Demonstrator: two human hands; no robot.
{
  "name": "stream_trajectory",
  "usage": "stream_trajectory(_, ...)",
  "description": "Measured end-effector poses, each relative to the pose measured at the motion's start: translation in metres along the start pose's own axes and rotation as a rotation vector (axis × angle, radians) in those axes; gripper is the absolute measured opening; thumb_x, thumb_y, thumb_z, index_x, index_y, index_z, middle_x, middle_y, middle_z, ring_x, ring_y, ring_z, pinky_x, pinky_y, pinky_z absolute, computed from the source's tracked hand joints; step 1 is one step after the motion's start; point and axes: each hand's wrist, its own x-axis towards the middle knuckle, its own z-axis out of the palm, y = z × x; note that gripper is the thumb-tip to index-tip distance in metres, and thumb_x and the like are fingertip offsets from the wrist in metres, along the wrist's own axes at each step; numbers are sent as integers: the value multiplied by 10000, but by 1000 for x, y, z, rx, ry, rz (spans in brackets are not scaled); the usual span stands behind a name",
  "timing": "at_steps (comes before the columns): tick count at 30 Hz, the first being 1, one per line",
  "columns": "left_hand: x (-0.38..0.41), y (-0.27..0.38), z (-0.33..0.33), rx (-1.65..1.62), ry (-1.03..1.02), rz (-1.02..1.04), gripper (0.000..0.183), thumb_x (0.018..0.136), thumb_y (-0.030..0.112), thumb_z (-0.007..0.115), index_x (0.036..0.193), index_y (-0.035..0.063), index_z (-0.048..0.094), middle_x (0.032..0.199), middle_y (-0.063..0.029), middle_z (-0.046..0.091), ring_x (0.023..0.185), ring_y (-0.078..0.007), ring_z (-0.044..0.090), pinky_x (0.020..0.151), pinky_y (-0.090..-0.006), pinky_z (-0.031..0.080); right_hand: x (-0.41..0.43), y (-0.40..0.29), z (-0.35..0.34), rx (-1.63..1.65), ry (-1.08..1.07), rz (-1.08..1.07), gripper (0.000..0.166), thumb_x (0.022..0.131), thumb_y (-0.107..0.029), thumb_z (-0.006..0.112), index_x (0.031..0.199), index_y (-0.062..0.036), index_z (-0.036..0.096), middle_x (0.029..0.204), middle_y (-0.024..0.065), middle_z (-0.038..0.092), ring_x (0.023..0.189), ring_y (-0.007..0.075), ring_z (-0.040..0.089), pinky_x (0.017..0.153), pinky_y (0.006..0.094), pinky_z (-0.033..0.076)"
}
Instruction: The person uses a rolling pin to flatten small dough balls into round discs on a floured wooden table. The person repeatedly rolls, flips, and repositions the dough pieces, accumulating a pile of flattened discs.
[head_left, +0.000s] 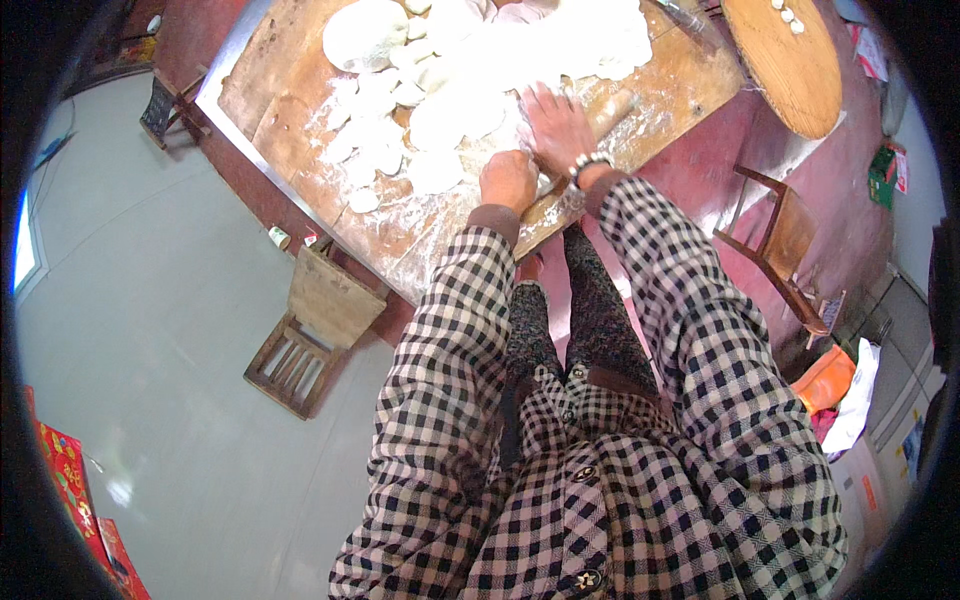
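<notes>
My left hand (509, 180) is curled on the floured wooden board (285, 112); whether its fingers pinch dough is hidden. Beside it, my right hand (556, 124) lies flat with its fingers apart and a beaded bracelet at the wrist. A wooden rolling pin (613, 111) slants across the board, partly hidden by the right hand and passing under its palm. Flattened dough rounds (435, 172) and smaller dough pieces (364, 199) lie left of my hands. A large dough lump (365, 36) sits at the far left. Glare washes out the dough beyond my fingers.
A round wooden board (791, 67) bearing a few small white pieces stands at the upper right. One wooden chair (322, 322) is left of the table; another chair (784, 240) is at the right. An orange bag (825, 379) lies beyond my right arm.
</notes>
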Motion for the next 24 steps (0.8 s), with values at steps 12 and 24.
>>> stream_trajectory(12,2,0,5,0,-39,-122,297,827,232,498,861,-25,643,857,-247,632,814,-410,613,771,-458,485,0,-2,13,-38,137,23,522,883,-363,460,1295,-46,414,1363,148,393,1142,278,451,956,443,334)
stream_trajectory(24,-17,5,8,-76,-56,-210,277,784,196,541,934,-18,631,899,-273,623,888,-413,603,809,-460,474,-30,4,12,-37,-4,11,586,870,-376,481,1356,-75,355,1423,141,321,1224,275,400,1018,510,282)
